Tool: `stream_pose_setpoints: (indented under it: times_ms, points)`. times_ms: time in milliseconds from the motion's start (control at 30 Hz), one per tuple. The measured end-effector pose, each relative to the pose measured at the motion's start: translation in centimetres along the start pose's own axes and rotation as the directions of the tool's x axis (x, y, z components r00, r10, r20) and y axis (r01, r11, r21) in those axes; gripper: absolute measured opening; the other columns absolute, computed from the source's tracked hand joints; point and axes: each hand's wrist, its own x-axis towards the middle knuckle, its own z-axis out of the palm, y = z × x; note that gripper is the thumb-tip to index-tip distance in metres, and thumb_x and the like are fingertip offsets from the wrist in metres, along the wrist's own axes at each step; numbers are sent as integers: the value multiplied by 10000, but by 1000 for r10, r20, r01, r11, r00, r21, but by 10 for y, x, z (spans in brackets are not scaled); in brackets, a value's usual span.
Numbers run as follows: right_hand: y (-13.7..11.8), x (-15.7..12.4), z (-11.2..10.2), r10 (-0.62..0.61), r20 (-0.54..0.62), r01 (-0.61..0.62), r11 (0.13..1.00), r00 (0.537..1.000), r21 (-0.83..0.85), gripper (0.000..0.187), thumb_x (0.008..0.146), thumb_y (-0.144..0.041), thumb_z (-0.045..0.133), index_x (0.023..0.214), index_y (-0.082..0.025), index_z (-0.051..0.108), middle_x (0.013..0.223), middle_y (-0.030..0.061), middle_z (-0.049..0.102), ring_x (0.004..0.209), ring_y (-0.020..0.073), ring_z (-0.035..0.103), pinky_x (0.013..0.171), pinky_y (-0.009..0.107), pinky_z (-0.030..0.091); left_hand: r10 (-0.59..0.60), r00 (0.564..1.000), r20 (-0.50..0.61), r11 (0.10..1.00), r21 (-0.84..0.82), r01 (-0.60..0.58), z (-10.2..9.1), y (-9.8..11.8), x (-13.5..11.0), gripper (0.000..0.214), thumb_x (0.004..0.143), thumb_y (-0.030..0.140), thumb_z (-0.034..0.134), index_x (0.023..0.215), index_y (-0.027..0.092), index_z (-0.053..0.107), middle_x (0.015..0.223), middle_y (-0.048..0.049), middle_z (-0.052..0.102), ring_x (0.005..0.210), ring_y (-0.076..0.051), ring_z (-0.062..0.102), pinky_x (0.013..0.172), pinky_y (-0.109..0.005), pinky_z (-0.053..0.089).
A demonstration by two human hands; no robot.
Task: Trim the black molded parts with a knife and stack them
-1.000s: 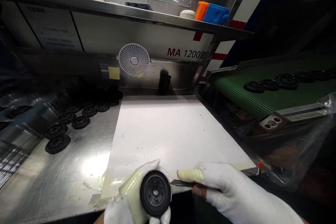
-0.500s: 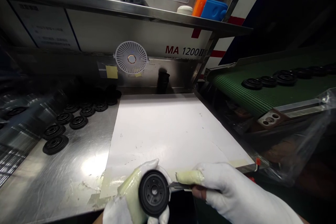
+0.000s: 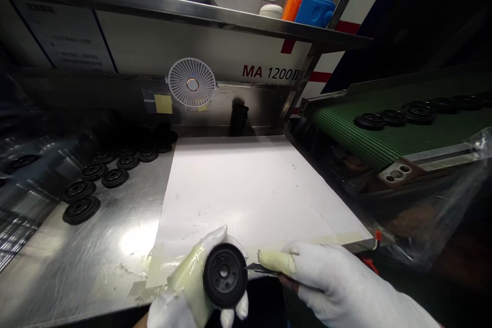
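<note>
Steel counter (image 3: 88, 266), white paper (image 3: 253, 189) on it. Rubber disc (image 3: 225, 275) over paper's near edge, flat face and axis toward head, pinched in left hand (image 3: 180, 287) fingers; right hand (image 3: 338, 282) fingers pinch knife (image 3: 263, 269), blade tip at disc rim.

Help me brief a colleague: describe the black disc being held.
On the steel bench lies a white sheet. At its near edge, one black ribbed disc sits in the left hand, a blade at its rim, unlike the discs lying on the bench.
</note>
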Motion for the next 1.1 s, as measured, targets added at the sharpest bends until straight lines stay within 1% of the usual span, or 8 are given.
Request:
stream_pose_setpoints:
  times_ms: [133,267,433,767,867,933,1000,1100]
  points:
    - [3,-4,-1,-37,70,35,999,997,22,326,796,-271,561,1090,-393,629,956,-48,685,860,165,628,761,210,492,-70,992,-102,997,34,74,13,6,3,589,788,483,492,1292,193,405,759,-96,648,592,-219,621,435,-253,391]
    - [12,-10,-1,-13,33,11,997,999,79,355,831,-310,543,1180,-365,573,1016,-13,664,854,174,623,789,253,494,-213,963,-166,973,52,225,33,23,14,439,697,509,596,892,117,626,605,-63,594,524,-167,586,412,-211,363]
    - [46,-15,0,63,-133,-38,983,989,180,367,888,-336,450,1251,-364,501,789,5,610,557,104,532,470,187,466,-408,874,-262,908,-18,419,41,32,26,482,727,591,487,752,127,616,473,-24,513,433,-164,560,349,-209,330]
    - [67,-12,-6,218,-397,-80,938,892,337,500,822,-468,506,1264,-235,507,839,69,654,456,105,518,443,271,482,-372,868,-330,919,2,394,43,26,29,462,800,523,401,744,105,591,472,-28,498,390,-145,531,328,-196,306]
    - [56,-4,-39,235,-551,-162,971,801,177,531,807,-423,526,1314,-294,432,953,64,668,590,135,584,514,270,484,-341,887,-311,931,21,365,40,26,26,452,816,503,396,765,103,602,461,-28,494,425,-158,551,342,-198,318]
    - [50,8,-82,150,-727,-319,942,670,-100,448,830,-340,505,1276,-350,466,999,33,665,739,147,603,628,288,457,-320,904,-284,937,48,347,39,25,24,462,820,507,391,788,101,611,512,-47,534,435,-164,560,342,-210,326]
    - [51,21,-138,91,-844,-619,722,528,-309,412,831,-378,515,1239,-319,520,970,62,674,778,187,601,589,321,395,-296,915,-274,943,65,325,39,25,21,489,827,522,367,796,101,614,572,-65,565,430,-162,561,337,-217,326]
    - [77,37,-224,37,-905,-817,447,424,-364,769,661,-667,569,1248,-171,523,1140,190,583,917,301,570,555,362,310,-281,912,-298,950,50,309,41,26,18,540,842,536,302,765,97,607,525,-59,540,425,-165,560,333,-209,322]
